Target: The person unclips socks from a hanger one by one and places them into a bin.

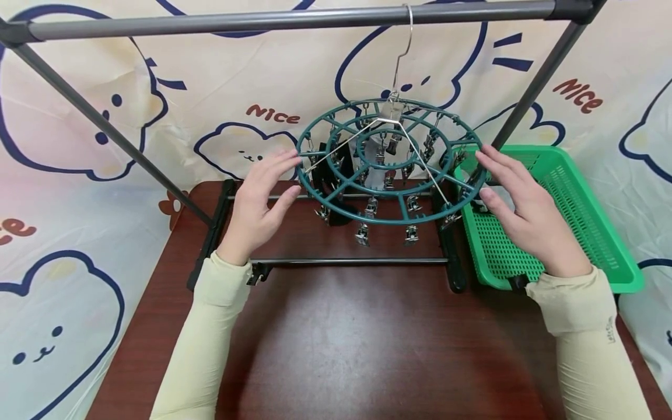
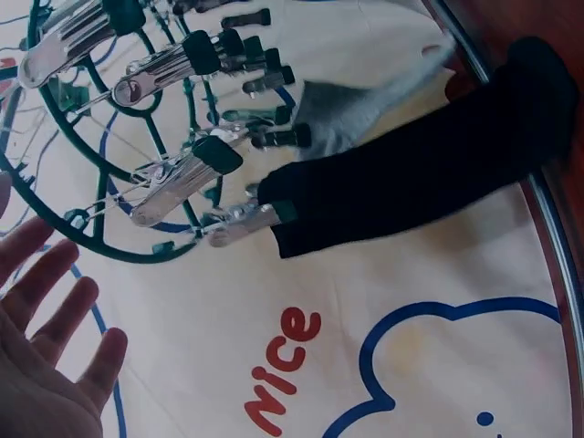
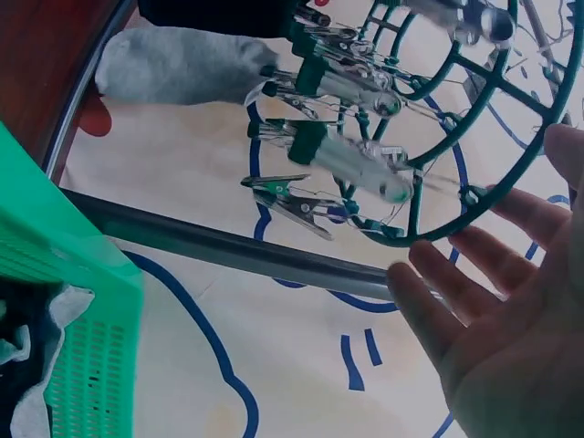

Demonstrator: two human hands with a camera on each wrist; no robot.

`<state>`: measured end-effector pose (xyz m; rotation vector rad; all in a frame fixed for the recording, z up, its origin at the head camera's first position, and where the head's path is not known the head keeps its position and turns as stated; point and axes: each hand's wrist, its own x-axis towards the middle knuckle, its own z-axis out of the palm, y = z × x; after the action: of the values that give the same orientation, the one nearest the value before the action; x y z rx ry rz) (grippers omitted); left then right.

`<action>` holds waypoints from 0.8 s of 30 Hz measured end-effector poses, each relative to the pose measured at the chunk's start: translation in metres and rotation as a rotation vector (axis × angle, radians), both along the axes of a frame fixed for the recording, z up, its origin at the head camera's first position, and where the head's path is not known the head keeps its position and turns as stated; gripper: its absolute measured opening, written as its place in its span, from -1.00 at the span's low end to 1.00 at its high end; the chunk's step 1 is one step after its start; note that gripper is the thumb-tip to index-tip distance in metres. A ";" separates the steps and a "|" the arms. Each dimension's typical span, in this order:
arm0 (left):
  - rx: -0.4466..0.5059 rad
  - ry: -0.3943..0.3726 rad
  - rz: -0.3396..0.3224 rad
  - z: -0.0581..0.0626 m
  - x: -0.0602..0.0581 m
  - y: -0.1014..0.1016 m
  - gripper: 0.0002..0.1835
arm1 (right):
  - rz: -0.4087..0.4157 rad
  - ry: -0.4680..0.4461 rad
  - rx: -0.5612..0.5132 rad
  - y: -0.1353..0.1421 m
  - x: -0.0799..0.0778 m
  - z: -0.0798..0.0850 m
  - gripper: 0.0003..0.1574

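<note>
A round green clip hanger (image 1: 391, 221) hangs by its metal hook (image 1: 403, 55) from the rack's top bar. Several metal clips (image 1: 412, 234) dangle under its rings. In the left wrist view one clip pinches a black sock (image 2: 411, 173), which hangs down. A grey sock (image 3: 182, 66) hangs among the clips in the right wrist view. My left hand (image 1: 262, 198) has its fingertips right at the rim's left side, fingers extended. On the opposite side my right hand (image 1: 535, 210) has its fingers straight and spread at the rim. Neither hand curls round anything.
The dark metal rack (image 1: 210, 27) stands on a brown table (image 1: 388, 338), its crossbar (image 1: 346, 262) low across the front. To the right, a green basket (image 1: 625, 284) holds dark and light fabric (image 3: 41, 383). A patterned cloth (image 1: 226, 76) covers the wall behind.
</note>
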<state>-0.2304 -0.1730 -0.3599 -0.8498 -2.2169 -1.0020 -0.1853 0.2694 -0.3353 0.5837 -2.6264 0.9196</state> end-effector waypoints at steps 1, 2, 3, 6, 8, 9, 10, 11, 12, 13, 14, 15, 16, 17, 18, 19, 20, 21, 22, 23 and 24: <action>-0.013 0.005 0.001 0.000 0.001 0.001 -0.56 | 0.008 -0.012 -0.002 0.000 -0.001 0.000 -0.28; -0.023 0.013 0.000 -0.001 0.003 0.003 -0.57 | 0.011 -0.016 -0.004 0.000 -0.001 0.000 -0.28; -0.026 0.020 -0.004 -0.001 0.004 0.004 -0.59 | 0.010 -0.011 -0.009 0.000 -0.002 -0.001 -0.28; -0.038 0.046 -0.013 -0.002 0.008 0.009 -0.62 | -0.002 0.030 -0.040 0.000 0.000 -0.002 -0.31; -0.043 0.061 -0.024 -0.003 0.011 0.012 -0.63 | -0.017 0.077 -0.063 -0.002 0.004 -0.002 -0.35; -0.045 0.069 -0.031 -0.004 0.012 0.013 -0.63 | -0.025 0.110 -0.074 -0.003 0.006 -0.002 -0.37; -0.050 0.078 -0.038 -0.004 0.014 0.015 -0.63 | -0.027 0.146 -0.084 -0.004 0.008 -0.001 -0.39; -0.052 0.083 -0.045 -0.004 0.015 0.016 -0.64 | -0.027 0.185 -0.089 -0.006 0.010 0.001 -0.41; -0.056 0.087 -0.052 -0.004 0.017 0.018 -0.63 | -0.020 0.227 -0.095 -0.008 0.012 0.002 -0.40; -0.056 0.088 -0.059 -0.004 0.018 0.019 -0.63 | -0.009 0.272 -0.104 -0.011 0.014 0.004 -0.38; -0.057 0.089 -0.066 -0.004 0.020 0.020 -0.63 | 0.006 0.322 -0.114 -0.014 0.016 0.006 -0.35; -0.057 0.090 -0.072 -0.004 0.021 0.022 -0.63 | 0.028 0.372 -0.129 -0.019 0.018 0.008 -0.31; -0.057 0.091 -0.079 -0.003 0.023 0.023 -0.63 | 0.051 0.417 -0.140 -0.024 0.020 0.010 -0.27; -0.057 0.094 -0.085 -0.002 0.025 0.025 -0.64 | 0.075 0.453 -0.149 -0.029 0.022 0.012 -0.25; -0.063 0.100 -0.089 -0.002 0.026 0.026 -0.64 | 0.096 0.485 -0.154 -0.033 0.024 0.013 -0.25; -0.067 0.106 -0.094 -0.001 0.028 0.028 -0.65 | 0.113 0.512 -0.155 -0.037 0.025 0.013 -0.26; -0.072 0.110 -0.098 -0.001 0.029 0.029 -0.66 | 0.131 0.532 -0.147 -0.041 0.026 0.013 -0.28; -0.074 0.118 -0.102 0.000 0.030 0.030 -0.67 | 0.150 0.546 -0.136 -0.044 0.027 0.013 -0.30; -0.078 0.126 -0.107 0.000 0.031 0.032 -0.67 | 0.168 0.558 -0.120 -0.046 0.027 0.012 -0.32; -0.081 0.135 -0.112 0.000 0.032 0.033 -0.68 | 0.187 0.568 -0.108 -0.048 0.027 0.010 -0.34; -0.083 0.142 -0.118 0.001 0.033 0.034 -0.68 | 0.202 0.577 -0.094 -0.049 0.026 0.009 -0.37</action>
<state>-0.1972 -0.1387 -0.3590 -1.0656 -2.1208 -0.8788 -0.1593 0.2200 -0.3261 0.9411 -2.0264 0.7767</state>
